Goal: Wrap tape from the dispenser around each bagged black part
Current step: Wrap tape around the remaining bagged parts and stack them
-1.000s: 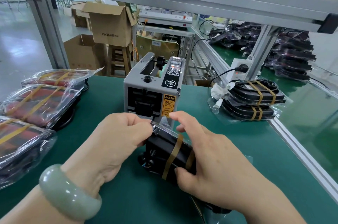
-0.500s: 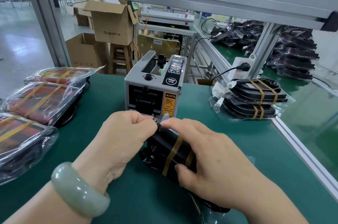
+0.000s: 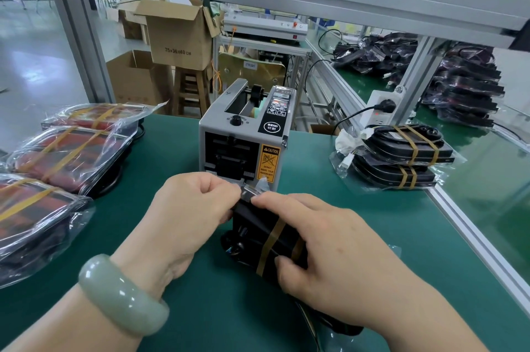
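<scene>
Film on the bagged black part (image 3: 252, 225) looks slick and loose, the body inside rigid and probably light; it lies on the green worktop (image 3: 200, 308) just before the tape dispenser (image 3: 243, 145), a brown tape band (image 3: 271, 248) already round it. The left hand (image 3: 189, 216) has its grip pinched on the bag's folded far end; the right hand (image 3: 338, 248) clamps the body between thumb and fingers, the surer hold, since film alone would slip.

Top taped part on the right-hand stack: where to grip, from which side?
Come from above and pinch the top part across its long edges near the two tape bands. It lies flat on the lower part, and the loose bag end offers nothing firm.
</scene>
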`<action>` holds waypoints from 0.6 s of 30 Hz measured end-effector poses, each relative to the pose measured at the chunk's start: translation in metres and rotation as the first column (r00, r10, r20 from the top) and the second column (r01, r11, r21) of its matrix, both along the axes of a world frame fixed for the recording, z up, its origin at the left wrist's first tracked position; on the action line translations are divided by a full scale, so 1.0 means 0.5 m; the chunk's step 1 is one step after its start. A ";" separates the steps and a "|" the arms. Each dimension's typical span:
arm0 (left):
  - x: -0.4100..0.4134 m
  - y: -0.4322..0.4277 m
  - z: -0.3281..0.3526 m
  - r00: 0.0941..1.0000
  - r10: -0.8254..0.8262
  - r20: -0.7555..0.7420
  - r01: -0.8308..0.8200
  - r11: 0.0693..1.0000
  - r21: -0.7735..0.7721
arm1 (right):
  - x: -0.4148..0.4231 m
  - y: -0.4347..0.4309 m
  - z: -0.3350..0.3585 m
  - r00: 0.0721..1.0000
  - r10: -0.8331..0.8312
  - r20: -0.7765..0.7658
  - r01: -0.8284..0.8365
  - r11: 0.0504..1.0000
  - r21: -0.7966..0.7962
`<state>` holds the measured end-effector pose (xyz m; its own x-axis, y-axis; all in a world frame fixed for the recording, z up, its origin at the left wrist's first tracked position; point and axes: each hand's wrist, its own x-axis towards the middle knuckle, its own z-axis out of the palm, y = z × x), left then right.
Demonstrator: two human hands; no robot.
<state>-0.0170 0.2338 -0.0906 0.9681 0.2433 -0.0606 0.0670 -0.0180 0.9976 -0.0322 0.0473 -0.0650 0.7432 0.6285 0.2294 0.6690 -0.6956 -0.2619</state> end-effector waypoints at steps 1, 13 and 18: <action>0.001 0.003 0.000 1.000 0.015 -0.005 -0.015 0.998 -0.063 | 0.000 -0.001 0.000 1.000 -0.004 0.004 0.004 1.000 0.002; 0.028 -0.006 0.016 0.964 -0.266 0.015 0.264 0.960 0.094 | 0.016 -0.016 -0.013 0.995 -0.083 -0.049 0.083 0.997 0.004; 0.041 0.008 0.023 0.938 -0.348 0.004 0.332 0.897 0.293 | 0.020 -0.020 -0.010 0.995 -0.093 -0.027 0.093 0.996 0.005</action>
